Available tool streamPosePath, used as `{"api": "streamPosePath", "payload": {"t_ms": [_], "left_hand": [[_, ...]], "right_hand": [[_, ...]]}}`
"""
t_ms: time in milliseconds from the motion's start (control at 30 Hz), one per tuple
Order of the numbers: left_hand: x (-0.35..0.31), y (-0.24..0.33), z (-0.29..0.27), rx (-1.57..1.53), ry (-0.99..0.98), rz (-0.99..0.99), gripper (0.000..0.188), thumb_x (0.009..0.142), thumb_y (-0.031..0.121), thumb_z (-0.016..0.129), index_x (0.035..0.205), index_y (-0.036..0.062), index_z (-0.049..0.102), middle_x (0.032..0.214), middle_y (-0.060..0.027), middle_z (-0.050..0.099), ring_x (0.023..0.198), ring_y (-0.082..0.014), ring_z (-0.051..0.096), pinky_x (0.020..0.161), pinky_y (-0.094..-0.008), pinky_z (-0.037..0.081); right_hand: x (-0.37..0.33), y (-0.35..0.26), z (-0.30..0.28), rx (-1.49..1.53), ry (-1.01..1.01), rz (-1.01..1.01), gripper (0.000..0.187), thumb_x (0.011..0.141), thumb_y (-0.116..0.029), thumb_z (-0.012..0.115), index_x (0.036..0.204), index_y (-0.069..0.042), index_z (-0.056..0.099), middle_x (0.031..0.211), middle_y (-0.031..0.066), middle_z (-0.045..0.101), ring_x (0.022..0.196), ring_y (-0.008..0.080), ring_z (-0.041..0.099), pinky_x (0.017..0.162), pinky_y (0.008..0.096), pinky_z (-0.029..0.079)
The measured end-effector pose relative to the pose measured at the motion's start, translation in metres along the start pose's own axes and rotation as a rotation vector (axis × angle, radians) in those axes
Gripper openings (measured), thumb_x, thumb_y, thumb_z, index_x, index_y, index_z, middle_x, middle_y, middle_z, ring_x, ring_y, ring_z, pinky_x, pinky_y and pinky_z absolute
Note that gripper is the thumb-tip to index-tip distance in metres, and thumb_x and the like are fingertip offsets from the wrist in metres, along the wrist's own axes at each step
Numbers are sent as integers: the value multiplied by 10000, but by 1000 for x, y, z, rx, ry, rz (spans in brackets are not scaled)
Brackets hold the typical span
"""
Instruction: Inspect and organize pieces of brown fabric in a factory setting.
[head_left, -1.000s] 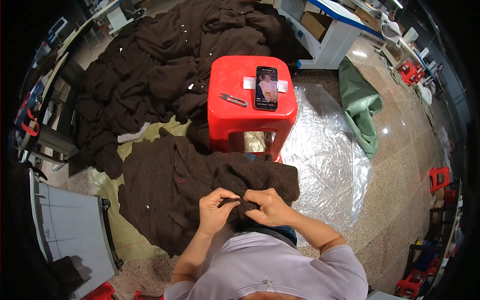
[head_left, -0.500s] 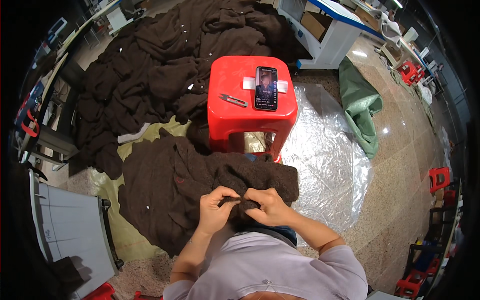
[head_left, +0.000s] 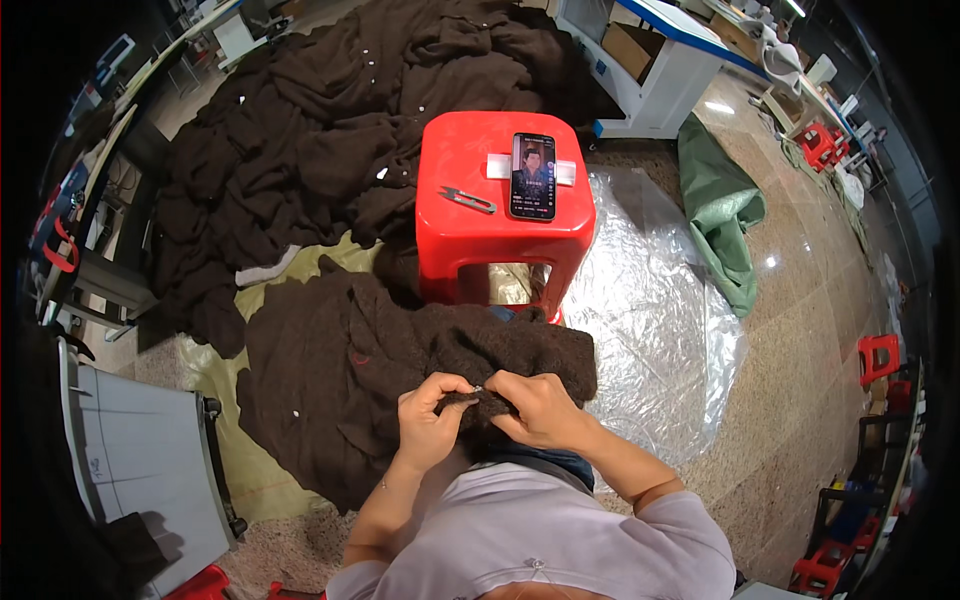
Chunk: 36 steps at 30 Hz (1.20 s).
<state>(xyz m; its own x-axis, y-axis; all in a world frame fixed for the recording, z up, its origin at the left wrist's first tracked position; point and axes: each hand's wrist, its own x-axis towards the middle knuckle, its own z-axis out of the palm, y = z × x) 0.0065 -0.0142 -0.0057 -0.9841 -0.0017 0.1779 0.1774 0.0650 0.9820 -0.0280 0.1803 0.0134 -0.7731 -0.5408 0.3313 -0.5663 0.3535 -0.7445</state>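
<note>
The left forearm rises steeply from the lower edge, leaning slightly rightward, so the left hand [head_left: 428, 425] sits upright with its thumb and index finger pointing right. These two pinch a fold of dark brown cloth [head_left: 320, 350] at their tips. Just beside it, the right hand [head_left: 545, 410] reaches in from the lower right, elbow bent outward, fingers curled and pointing left; its thumb and index finger grip the same cloth, the rest of the grasp being hidden. The cloth spreads out to the left of the left hand, runs in a gathered ridge between both sets of fingertips, and bunches beyond and to the right of the knuckles. A tiny pale spot, too small to identify, shows between the fingertips.
</note>
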Motion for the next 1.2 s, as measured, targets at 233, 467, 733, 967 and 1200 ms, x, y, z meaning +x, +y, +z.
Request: {"api": "streamPosePath", "payload": {"t_ms": [233, 467, 733, 967, 1200], "left_hand": [[-7, 10, 19, 331, 170, 235, 110, 847, -121, 659, 913, -35, 641, 855, -82, 717, 752, -107, 673, 677, -251, 543], [-7, 4, 29, 49, 211, 28, 254, 829, -120, 651, 1045, -14, 732, 878, -117, 726, 807, -190, 708, 743, -265, 533], [8, 3, -27, 376, -44, -123, 159, 799, -21, 764, 955, 14, 768, 868, -101, 718, 788, -164, 660, 714, -275, 495], [-3, -7, -50, -348, 202, -454, 104, 847, -19, 767, 949, -33, 750, 873, -33, 723, 786, -72, 641, 734, -221, 510], [3, 8, -29, -287, 73, -517, 103, 823, -38, 775, 917, -16, 739, 851, -27, 717, 777, -75, 649, 726, -208, 516]], "right_hand": [[-3, -12, 16, -18, 214, 15, 236, 718, -67, 746, 859, -43, 558, 675, 130, 550, 586, 335, 599, 513, 406, 467], [-1, -7, 23, -117, 301, -38, 288, 672, -29, 771, 858, -38, 551, 726, 124, 529, 621, 329, 606, 535, 400, 474], [-9, 5, -18, -261, 146, 101, 348, 691, 21, 721, 1020, -55, 636, 944, 110, 580, 841, 325, 648, 686, 411, 543], [-24, 22, -56, 3, 31, 320, 339, 735, 137, 573, 1027, 4, 683, 957, 148, 616, 861, 351, 635, 822, 400, 530], [-5, 8, -53, 118, 187, 306, 393, 760, 16, 586, 1143, -52, 647, 1011, 104, 597, 916, 247, 647, 817, 334, 515]]}}
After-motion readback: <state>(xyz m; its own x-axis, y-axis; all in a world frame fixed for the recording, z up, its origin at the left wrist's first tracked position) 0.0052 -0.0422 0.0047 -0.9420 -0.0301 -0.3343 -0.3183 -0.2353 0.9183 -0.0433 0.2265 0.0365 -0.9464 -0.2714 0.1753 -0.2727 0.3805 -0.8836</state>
